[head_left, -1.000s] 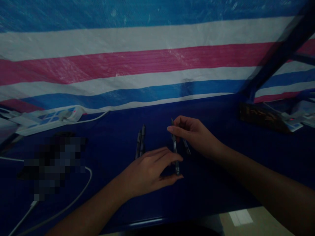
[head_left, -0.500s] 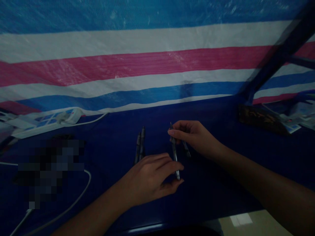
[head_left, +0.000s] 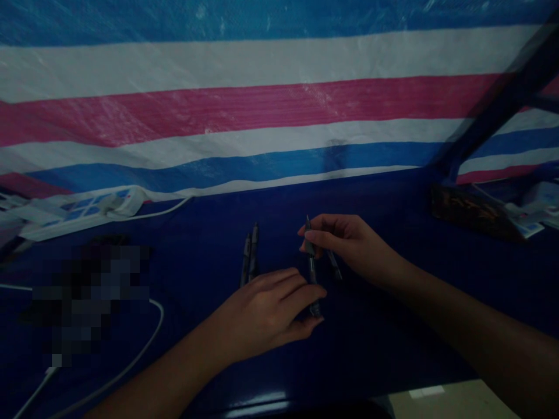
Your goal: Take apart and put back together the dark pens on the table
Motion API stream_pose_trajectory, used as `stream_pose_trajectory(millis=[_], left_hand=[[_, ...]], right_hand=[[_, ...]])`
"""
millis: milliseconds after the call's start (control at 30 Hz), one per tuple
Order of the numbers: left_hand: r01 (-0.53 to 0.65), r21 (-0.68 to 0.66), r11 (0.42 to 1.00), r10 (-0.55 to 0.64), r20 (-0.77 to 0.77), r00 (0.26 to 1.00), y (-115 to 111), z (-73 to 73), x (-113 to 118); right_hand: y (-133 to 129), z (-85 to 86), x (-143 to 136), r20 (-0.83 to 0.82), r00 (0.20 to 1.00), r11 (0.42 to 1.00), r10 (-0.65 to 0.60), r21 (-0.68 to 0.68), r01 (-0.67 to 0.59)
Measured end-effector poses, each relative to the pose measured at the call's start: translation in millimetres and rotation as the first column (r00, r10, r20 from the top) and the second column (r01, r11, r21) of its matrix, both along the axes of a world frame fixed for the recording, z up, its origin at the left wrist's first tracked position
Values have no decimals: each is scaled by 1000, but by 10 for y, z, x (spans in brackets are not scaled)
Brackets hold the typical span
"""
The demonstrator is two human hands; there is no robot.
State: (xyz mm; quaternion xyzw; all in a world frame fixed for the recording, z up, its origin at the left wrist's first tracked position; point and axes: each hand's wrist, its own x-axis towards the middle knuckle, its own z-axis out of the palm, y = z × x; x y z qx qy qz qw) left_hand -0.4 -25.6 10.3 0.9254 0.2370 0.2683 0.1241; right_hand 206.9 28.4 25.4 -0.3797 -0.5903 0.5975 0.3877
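Between my two hands is a slim pen [head_left: 311,269] with a pointed tip at its far end and a clear-looking barrel. My right hand [head_left: 338,235] pinches it near the tip. The thumb and fingers of my left hand [head_left: 271,308] close round its near end. Two dark pens [head_left: 250,251] lie side by side just beyond my left hand, which hides their near ends. Under my right hand, a dark pen-like piece [head_left: 333,266] shows on the blue table [head_left: 371,349]; its far part is hidden by the fingers.
A white power strip [head_left: 87,210] with plugs and a cable sits at the back left. In front of it is a blurred-out dark object [head_left: 94,291] with white cables. A dark block [head_left: 476,212] stands at the back right, before a striped sheet [head_left: 262,110].
The pen has turned slightly between my fingers and looks more upright in the view. My right fingers have shifted a little on it. The camera view has moved slightly.
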Motion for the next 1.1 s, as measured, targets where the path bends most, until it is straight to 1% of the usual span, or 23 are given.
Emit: stream_pose_trajectory(millis=[100, 200, 267, 333, 367, 400, 433, 500, 567, 600, 667, 700, 733, 800, 867, 933, 967, 1033, 1100], left_hand=[[22, -38, 999, -21, 10, 1000, 4, 17, -9], [-17, -41, 999, 16, -38, 999, 20, 35, -21], [-112, -27, 993, 110, -56, 992, 46, 47, -34], [-283, -13, 959, 281, -86, 956, 90, 67, -63], [-405, -10, 914, 400, -130, 907, 119, 82, -85], [-512, -3, 859, 502, -193, 843, 151, 101, -111], [-592, 12, 805, 573, -269, 774, 183, 123, -140], [-701, 45, 711, 648, -428, 630, 243, 167, -198], [-753, 63, 655, 657, -539, 527, 285, 201, -240], [-767, 67, 638, 654, -572, 495, 297, 212, -251], [-781, 64, 622, 645, -608, 463, 308, 222, -253], [-783, 61, 619, 640, -617, 458, 307, 224, -246], [-786, 58, 615, 637, -625, 452, 304, 226, -237], [-793, 51, 607, 626, -645, 438, 294, 234, -215], [-807, 57, 588, 622, -670, 406, 285, 246, -199], [-809, 70, 583, 615, -689, 383, 277, 257, -190], [-804, 77, 589, 612, -693, 381, 274, 260, -189], [-789, 89, 608, 608, -691, 391, 267, 261, -191], [-783, 94, 615, 607, -690, 394, 264, 258, -196]], right_hand=[[10, -1, 2, 31, 1000, 1000, 2, 8, -3], [73, -52, 31, 90, 994, 996, -64, 61, 59], [133, -108, 61, 180, 972, 978, -149, 171, 118], [183, -159, 87, 317, 917, 941, -241, 306, 141], [199, -178, 95, 358, 893, 925, -274, 353, 142], [210, -190, 101, 390, 872, 913, -295, 384, 137], [215, -197, 103, 410, 860, 908, -304, 398, 131], [216, -199, 104, 433, 850, 910, -299, 398, 117], [217, -201, 107, 447, 848, 913, -285, 397, 98], [221, -207, 113, 456, 846, 912, -278, 403, 83], [239, -232, 132, 485, 830, 900, -276, 433, 47], [250, -248, 143, 504, 814, 886, -289, 464, 27], [260, -264, 155, 521, 792, 862, -319, 507, 14], [265, -282, 169, 541, 738, 795, -404, 607, -10], [240, -268, 163, 547, 699, 727, -460, 684, -58], [184, -229, 134, 574, 700, 689, -425, 707, -160], [149, -205, 114, 596, 707, 675, -381, 701, -228], [82, -167, 69, 636, 713, 677, -294, 665, -314], [37, -151, 36, 666, 713, 679, -220, 629, -378]])
